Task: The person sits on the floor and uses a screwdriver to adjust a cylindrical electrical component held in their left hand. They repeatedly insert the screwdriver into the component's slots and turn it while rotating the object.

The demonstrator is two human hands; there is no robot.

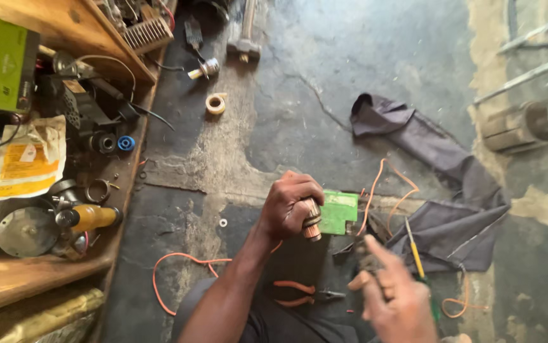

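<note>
Small motor armature (pixel 312 223) is clamped in left hand (pixel 290 204): rigid, likely weighty, windings fragile; best gripped mid-body. Right hand (pixel 391 295) blurred, grip unclear.

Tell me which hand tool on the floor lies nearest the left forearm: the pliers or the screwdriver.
The orange-handled pliers, lying flat on the floor just beside the left forearm. The yellow-shafted screwdriver lies farther right, against the dark cloth.
</note>
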